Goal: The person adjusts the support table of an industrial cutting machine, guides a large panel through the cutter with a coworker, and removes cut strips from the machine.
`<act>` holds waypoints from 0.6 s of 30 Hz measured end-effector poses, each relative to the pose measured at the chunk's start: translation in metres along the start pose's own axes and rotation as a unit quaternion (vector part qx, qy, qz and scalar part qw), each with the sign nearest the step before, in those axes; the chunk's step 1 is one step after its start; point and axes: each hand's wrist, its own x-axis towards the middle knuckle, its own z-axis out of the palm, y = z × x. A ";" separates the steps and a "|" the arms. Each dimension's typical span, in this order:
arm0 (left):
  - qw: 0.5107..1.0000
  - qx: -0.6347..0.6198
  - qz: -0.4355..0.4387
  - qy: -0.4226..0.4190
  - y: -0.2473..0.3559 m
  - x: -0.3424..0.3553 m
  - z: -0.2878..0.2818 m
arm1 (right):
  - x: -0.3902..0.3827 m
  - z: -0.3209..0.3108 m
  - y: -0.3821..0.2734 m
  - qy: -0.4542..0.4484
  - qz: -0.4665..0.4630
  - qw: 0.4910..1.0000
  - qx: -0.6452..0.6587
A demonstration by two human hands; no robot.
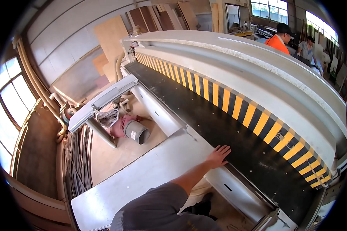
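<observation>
My left hand [219,156] lies palm down at the front edge of a large panel-cutting machine, fingers stretched out and slightly apart. Nothing is held in it. Beneath the fingertips runs the machine's long black bed [235,138], dotted with small pale spots. A pale grey side table [142,179] joins the bed just left of my wrist. Along the bed's far side stretches a yellow-and-black striped guard [235,107], below the machine's long white beam [258,73]. My right hand is out of view.
Left of the side table stands a second grey support arm [104,102]. A grey bucket [137,132] with reddish cloth lies on the floor, near dark thin strips [78,161]. Boards [154,19] lean against the back wall. Two people, one in orange [277,43], are beyond the machine.
</observation>
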 end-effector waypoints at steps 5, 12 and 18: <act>0.998 0.052 0.040 -0.001 0.026 0.032 -0.023 | -0.035 -0.018 -0.126 -0.025 0.087 0.995 0.030; 0.998 0.057 0.037 0.007 0.018 0.026 -0.014 | -0.013 -0.061 -0.151 -0.027 0.099 0.994 0.032; 0.998 0.048 0.041 0.016 0.018 0.018 -0.013 | -0.012 -0.078 -0.168 -0.003 0.133 0.990 0.041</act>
